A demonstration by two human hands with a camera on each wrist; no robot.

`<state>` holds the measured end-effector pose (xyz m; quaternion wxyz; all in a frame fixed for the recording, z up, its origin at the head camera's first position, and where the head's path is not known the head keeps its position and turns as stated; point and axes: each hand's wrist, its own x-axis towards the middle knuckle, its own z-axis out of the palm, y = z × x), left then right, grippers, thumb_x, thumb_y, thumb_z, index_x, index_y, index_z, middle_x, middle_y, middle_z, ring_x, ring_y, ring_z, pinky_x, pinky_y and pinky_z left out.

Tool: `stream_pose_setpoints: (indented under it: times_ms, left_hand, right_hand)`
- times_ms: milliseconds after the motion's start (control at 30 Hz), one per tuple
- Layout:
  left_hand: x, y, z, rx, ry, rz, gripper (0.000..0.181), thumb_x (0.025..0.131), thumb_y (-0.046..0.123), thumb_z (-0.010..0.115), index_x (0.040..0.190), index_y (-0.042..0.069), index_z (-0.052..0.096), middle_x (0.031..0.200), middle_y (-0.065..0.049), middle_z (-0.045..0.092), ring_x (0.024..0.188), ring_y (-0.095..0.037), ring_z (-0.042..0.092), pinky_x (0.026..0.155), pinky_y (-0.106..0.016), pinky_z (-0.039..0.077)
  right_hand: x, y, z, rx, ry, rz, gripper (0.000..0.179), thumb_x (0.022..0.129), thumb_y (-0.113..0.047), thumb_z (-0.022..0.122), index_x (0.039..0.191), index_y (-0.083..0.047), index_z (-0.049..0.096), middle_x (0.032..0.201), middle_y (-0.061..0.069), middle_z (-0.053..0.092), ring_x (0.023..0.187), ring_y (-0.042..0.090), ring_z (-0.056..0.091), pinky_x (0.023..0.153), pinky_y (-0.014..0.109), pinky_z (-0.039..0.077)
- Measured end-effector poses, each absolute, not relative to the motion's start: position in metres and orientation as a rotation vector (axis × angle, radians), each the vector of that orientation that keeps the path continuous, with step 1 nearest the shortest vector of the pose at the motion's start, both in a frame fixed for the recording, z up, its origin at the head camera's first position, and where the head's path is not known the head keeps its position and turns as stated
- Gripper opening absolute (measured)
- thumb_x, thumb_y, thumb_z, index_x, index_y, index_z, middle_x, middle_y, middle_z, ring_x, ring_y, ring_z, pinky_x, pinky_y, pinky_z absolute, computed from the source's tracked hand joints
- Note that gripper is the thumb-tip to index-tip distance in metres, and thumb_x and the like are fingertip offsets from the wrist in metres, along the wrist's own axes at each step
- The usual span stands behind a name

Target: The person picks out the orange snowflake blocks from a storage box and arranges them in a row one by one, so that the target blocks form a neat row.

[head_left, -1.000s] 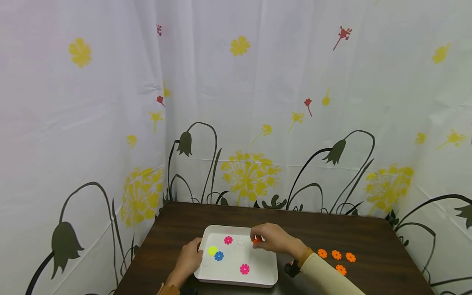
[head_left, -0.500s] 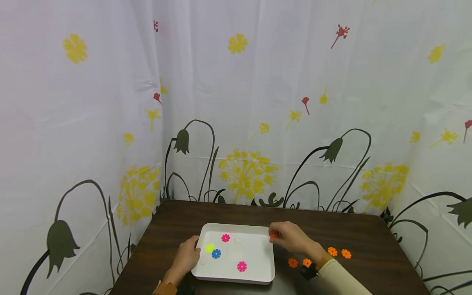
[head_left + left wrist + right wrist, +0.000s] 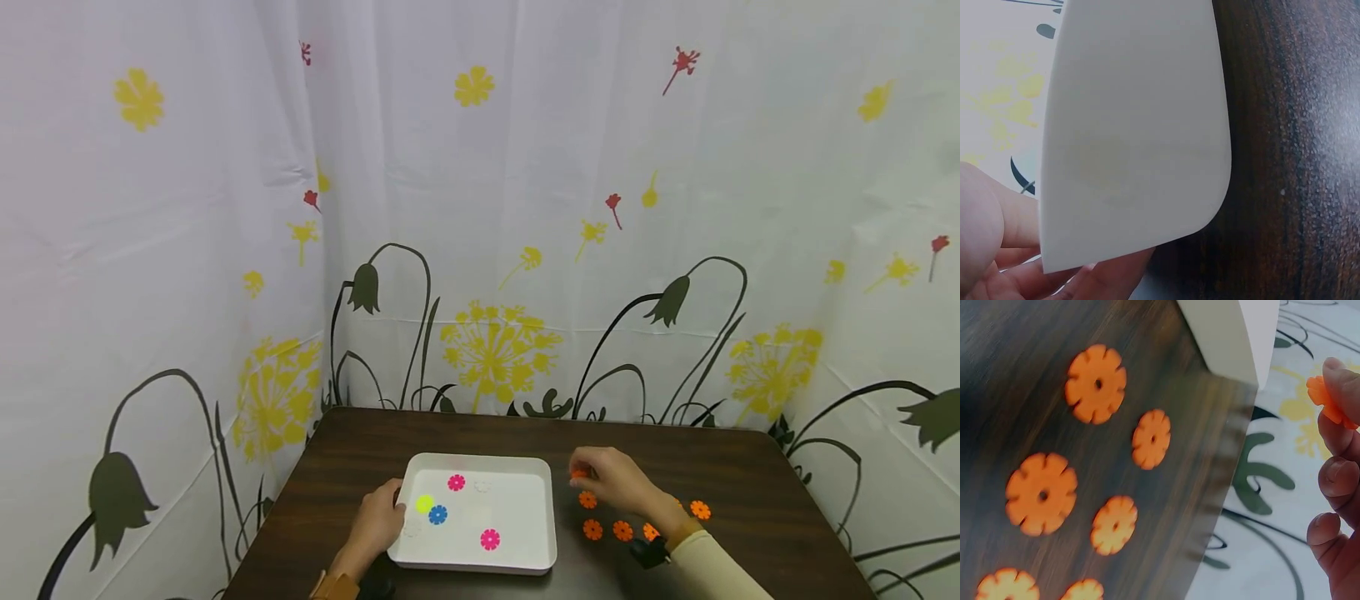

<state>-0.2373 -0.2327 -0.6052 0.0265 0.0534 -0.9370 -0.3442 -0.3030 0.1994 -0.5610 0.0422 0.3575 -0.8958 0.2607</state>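
Observation:
My left hand (image 3: 377, 523) grips the left side of a white tray (image 3: 521, 504), with the thumb at the rim and fingers against the outer wall, as the left wrist view shows. Inside the tray lie two pink notched discs (image 3: 490, 540), a yellow disc (image 3: 424, 503), a blue one (image 3: 437, 515) and faint clear ones (image 3: 482, 487). To the right of the tray, my right hand (image 3: 615, 479) pinches an orange notched disc (image 3: 1318, 392) between thumb and index finger, above the table.
Several orange notched discs (image 3: 1095, 384) lie apart from each other on the dark wooden table (image 3: 420, 427), right of the tray and under my right forearm. A white curtain (image 3: 405, 167) with flower prints hangs behind the table and at both sides.
My right hand has moved from over the tray's right part, out past its right rim, carrying the orange disc. My left hand keeps its hold on the tray.

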Motion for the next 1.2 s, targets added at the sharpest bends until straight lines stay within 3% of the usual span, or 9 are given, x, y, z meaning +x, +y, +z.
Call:
stream_pose_setpoints:
  times_ms: [400, 667, 967, 1200]
  left_hand:
    - [-0.239, -0.234, -0.607, 0.183, -2.911, -1.075, 0.037, 0.096, -0.001, 0.066, 0.133, -0.005, 0.065, 0.120, -0.024, 0.073, 0.104, -0.035, 0.070, 0.087, -0.058, 0.055]
    - [-0.239, -0.234, -0.604, 0.196, -2.916, -1.111, 0.038, 0.096, -0.001, 0.066, 0.134, -0.006, 0.064, 0.118, -0.024, 0.073, 0.098, -0.031, 0.069, 0.086, -0.056, 0.055]
    - [-0.239, -0.233, -0.605, 0.203, -2.919, -1.108, 0.038, 0.096, -0.001, 0.066, 0.134, -0.006, 0.064, 0.118, -0.023, 0.073, 0.098, -0.030, 0.068, 0.086, -0.056, 0.055]
    - [-0.240, -0.233, -0.604, 0.201, -2.928, -1.114, 0.038, 0.096, -0.001, 0.066, 0.133, -0.007, 0.064, 0.118, -0.024, 0.073, 0.097, -0.030, 0.068, 0.085, -0.055, 0.055]
  right_hand:
    - [-0.291, 0.248, -0.577, 0.976, -2.795, 0.829, 0.017, 0.094, -0.019, 0.081, 0.096, -0.027, 0.067, 0.083, -0.019, 0.063, 0.068, -0.004, 0.054, 0.058, 0.024, 0.047]
    - [-0.286, 0.263, -0.578, 0.882, -2.823, 0.880, 0.016, 0.094, -0.019, 0.080, 0.100, -0.027, 0.068, 0.088, -0.015, 0.068, 0.072, -0.002, 0.060, 0.061, 0.025, 0.051]
    - [-0.280, 0.283, -0.578, 0.813, -2.815, 0.906, 0.015, 0.093, -0.013, 0.080, 0.100, -0.021, 0.070, 0.084, -0.010, 0.069, 0.066, -0.002, 0.056, 0.057, 0.025, 0.048]
    - [-0.274, 0.304, -0.574, 0.694, -2.854, 0.919, 0.012, 0.095, -0.022, 0.079, 0.101, -0.022, 0.068, 0.084, -0.006, 0.069, 0.065, 0.000, 0.054, 0.058, 0.026, 0.047]
